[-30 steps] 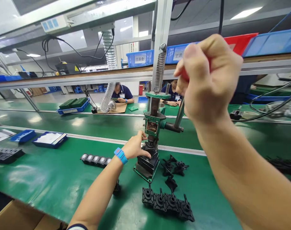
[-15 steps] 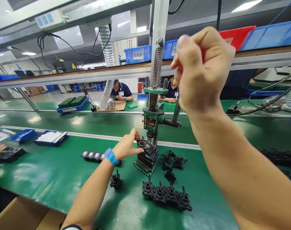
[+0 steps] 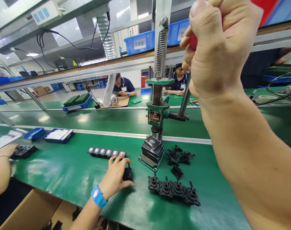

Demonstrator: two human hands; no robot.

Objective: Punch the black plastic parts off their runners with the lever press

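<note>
My right hand is closed around the upper end of the lever of a green press. The lever's top is hidden in the fist, where a bit of red shows. My left hand, with a blue band at the wrist, is over the green mat, thumb and fingers apart around a black part with an upright stem. The hand partly hides this part. No black part lies on the press's dark metal block. Several joined black parts stand in front of the press.
Loose black parts lie right of the press. A black strip with white discs is behind my left hand. Blue trays and another person's hand on a black part are at left. Two people sit across the line.
My left hand has moved from the press block toward the front left, and the black part is gone from the block. My right hand stays closed at the lever. The view has shifted.
</note>
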